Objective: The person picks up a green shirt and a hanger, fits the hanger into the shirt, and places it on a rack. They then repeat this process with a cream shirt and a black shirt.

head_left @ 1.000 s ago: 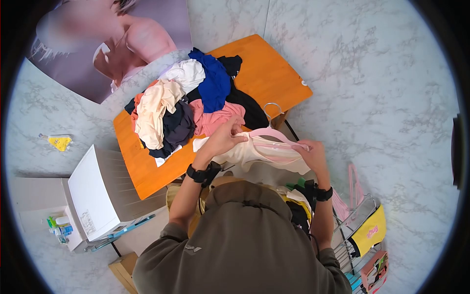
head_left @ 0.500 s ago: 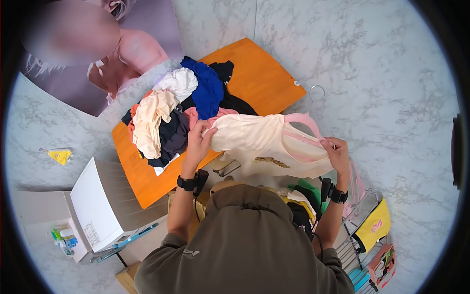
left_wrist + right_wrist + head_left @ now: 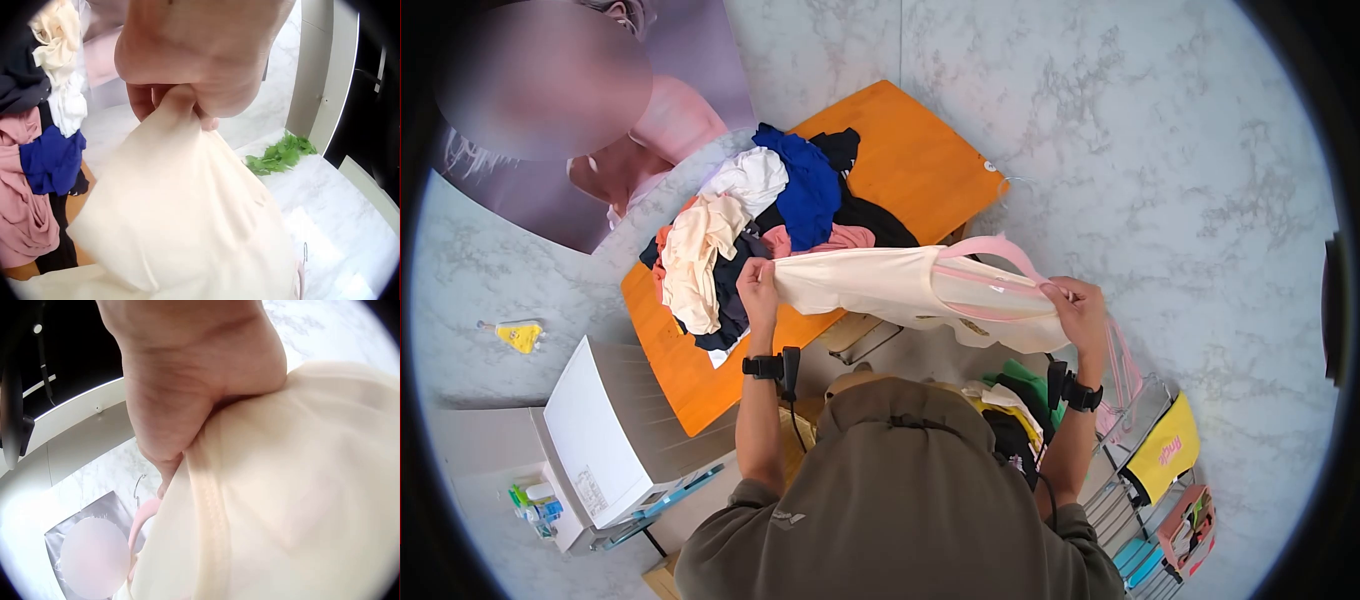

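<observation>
While in both hands, cream garment.

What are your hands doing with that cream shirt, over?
Left hand pinching one end of cream shirt. Right hand gripping it by pink hanger. Clothes pile close to left hand. Over.

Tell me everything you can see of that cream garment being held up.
The cream garment looks thin and soft, lightly creased, with a stitched edge band and a partly hidden dark mark. It stretches between the left hand, pinching one end, and the right hand, gripping the other. A pink hanger sits at its opening. Its full shape is unclear.
</observation>
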Action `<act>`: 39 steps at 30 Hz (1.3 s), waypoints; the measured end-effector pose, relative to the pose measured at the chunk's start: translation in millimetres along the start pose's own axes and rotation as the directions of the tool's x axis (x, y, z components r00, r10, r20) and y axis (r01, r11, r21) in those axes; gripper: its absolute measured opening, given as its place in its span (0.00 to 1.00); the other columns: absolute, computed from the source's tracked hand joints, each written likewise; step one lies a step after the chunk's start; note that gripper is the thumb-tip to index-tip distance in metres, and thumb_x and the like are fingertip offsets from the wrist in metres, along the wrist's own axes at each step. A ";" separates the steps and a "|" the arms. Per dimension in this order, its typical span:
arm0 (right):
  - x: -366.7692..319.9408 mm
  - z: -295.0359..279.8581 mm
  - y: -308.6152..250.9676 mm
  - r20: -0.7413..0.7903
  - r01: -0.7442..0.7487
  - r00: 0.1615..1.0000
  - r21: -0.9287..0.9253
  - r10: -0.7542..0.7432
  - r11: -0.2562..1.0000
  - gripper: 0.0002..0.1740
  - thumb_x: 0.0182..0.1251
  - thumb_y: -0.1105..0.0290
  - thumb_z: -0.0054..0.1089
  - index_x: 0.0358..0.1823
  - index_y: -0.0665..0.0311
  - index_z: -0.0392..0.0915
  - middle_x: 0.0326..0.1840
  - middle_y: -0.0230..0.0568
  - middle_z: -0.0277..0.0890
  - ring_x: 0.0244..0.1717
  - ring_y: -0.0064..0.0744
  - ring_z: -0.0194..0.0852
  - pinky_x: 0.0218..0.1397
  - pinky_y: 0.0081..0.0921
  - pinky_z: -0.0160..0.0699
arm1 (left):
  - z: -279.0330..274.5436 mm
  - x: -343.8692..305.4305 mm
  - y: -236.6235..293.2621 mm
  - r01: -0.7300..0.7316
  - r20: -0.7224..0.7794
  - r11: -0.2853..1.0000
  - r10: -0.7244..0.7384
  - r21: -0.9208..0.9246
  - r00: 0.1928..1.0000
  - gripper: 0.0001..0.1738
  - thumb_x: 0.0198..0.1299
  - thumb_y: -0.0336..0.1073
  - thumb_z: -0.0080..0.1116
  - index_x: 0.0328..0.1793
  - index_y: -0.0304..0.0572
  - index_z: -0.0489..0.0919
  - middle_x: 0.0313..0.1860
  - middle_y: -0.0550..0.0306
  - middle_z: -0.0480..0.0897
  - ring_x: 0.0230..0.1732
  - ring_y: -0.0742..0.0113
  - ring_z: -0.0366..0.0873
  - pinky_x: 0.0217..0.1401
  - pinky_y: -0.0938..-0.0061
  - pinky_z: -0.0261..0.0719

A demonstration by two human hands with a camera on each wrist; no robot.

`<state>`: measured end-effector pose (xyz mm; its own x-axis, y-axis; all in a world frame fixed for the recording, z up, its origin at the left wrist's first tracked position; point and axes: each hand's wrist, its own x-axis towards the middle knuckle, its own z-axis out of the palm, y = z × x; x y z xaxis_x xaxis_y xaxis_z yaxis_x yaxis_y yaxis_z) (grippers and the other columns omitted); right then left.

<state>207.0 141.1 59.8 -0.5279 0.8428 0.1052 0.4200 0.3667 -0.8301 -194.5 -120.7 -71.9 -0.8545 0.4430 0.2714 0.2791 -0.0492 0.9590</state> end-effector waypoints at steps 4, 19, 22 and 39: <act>1.9 11.5 -2.5 -0.024 0.101 0.994 -0.092 -0.104 0.991 0.09 0.57 0.66 0.68 0.32 0.66 0.85 0.15 0.37 0.71 0.16 0.19 0.59 0.21 0.22 0.59 | -5.6 -3.7 -22.4 0.067 -0.092 0.998 -0.064 0.020 0.994 0.06 0.64 0.29 0.55 0.33 0.36 0.75 0.25 0.69 0.73 0.28 0.84 0.66 0.30 0.86 0.63; 1.1 28.5 0.9 0.048 0.100 0.994 0.004 -0.100 0.995 0.11 0.59 0.68 0.65 0.37 0.68 0.83 0.23 0.44 0.77 0.22 0.24 0.69 0.29 0.23 0.69 | 47.0 -15.8 74.3 -0.150 0.280 0.986 0.124 0.076 0.952 0.14 0.70 0.37 0.48 0.31 0.37 0.72 0.20 0.67 0.63 0.22 0.81 0.59 0.24 0.82 0.56; 0.6 27.4 -3.8 0.028 0.165 0.986 0.027 -0.166 0.986 0.10 0.59 0.71 0.62 0.39 0.70 0.82 0.30 0.47 0.80 0.29 0.31 0.77 0.36 0.25 0.75 | 47.4 -18.8 74.8 -0.136 0.190 0.990 0.141 -0.037 0.972 0.14 0.70 0.37 0.48 0.31 0.37 0.72 0.20 0.68 0.62 0.22 0.81 0.57 0.25 0.82 0.55; 16.1 56.2 -20.9 -0.058 0.040 0.997 -0.117 -0.047 0.992 0.09 0.55 0.72 0.62 0.35 0.70 0.82 0.28 0.47 0.79 0.28 0.38 0.79 0.36 0.28 0.78 | 51.7 -24.8 67.0 -0.202 0.316 0.978 0.210 -0.058 0.925 0.19 0.72 0.43 0.46 0.31 0.36 0.70 0.26 0.69 0.66 0.28 0.81 0.58 0.30 0.83 0.56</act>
<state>148.2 124.9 48.1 -0.5029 0.8463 0.1756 0.4823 0.4433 -0.7555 -131.9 -88.7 -18.5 -0.5933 0.6824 0.4270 0.4204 -0.1898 0.8873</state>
